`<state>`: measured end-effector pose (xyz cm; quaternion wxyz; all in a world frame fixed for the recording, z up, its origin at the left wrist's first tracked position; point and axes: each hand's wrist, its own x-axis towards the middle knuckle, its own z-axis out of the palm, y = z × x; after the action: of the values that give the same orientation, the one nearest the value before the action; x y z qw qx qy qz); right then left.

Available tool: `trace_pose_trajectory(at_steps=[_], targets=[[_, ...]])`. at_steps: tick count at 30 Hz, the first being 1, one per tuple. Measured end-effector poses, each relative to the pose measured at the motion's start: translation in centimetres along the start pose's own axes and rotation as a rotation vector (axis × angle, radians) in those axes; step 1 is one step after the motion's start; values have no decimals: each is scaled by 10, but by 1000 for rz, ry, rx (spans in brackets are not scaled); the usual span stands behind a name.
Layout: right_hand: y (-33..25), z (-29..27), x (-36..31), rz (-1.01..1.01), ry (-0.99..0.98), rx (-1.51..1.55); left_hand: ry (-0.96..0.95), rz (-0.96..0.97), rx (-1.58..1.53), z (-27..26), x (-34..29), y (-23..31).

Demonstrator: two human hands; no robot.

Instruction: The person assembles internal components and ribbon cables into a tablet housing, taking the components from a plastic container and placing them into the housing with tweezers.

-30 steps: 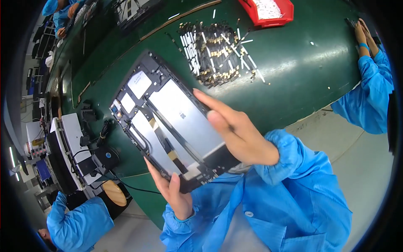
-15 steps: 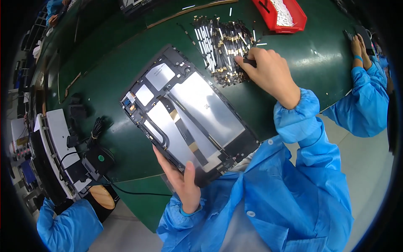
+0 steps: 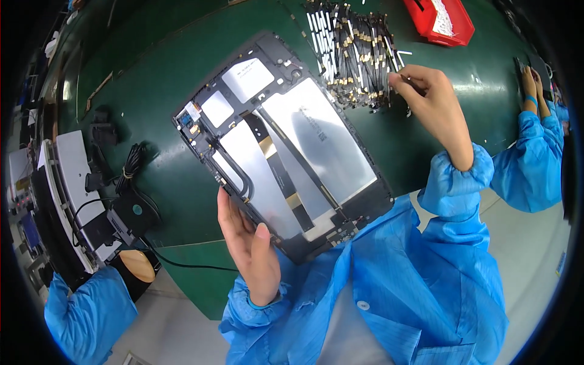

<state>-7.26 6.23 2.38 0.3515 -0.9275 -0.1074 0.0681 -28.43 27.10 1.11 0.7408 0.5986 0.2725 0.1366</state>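
Observation:
A tablet body with its back off [image 3: 344, 143] is tilted in front of me, showing silver panels, a black frame and a ribbon cable across its inside. My left hand [image 3: 255, 261] grips its lower left edge, the thumb on the near face and the fingers partly hidden behind. My right hand [image 3: 444, 109] is closed around a dark slim tool [image 3: 417, 85] whose exact kind I cannot make out. Its fingertips are at the right edge of a pile of flex cables [image 3: 359, 61], black with gold and white parts. Whether the tool holds a cable is unclear.
A red bin [image 3: 459, 33] with white pieces stands at the far right of the green table [image 3: 176, 188]. Black adapters [image 3: 131, 213] and bundled cords [image 3: 131, 167] lie at the left. Co-workers' blue sleeves [image 3: 526, 158] show at both sides.
My right hand has drawn from over the cable pile toward its right edge, with the dark tool still in it. The left hand keeps its hold on the tablet body. The view has shifted somewhat.

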Motion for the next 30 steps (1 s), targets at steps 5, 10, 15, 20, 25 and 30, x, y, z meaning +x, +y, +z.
trace_pose_trajectory(at_steps=[5,10,15,20,25,30], targets=[[-14,-1,-16,33,61,-55,18,-31,42,-12,-20,11],[-31,-2,-40,0,-110,443,-178,-126,9,-37,-51,14],[-71,10,-79,19,-234,499,-287,-153,107,-38,-56,14],[-82,46,-90,-355,-284,558,-309,-109,30,-36,-61,12],[-88,58,-102,-387,-272,476,-314,-322,-254,-47,-56,16],[-98,59,-104,-470,-346,329,-296,-416,-777,-61,-44,-4]])
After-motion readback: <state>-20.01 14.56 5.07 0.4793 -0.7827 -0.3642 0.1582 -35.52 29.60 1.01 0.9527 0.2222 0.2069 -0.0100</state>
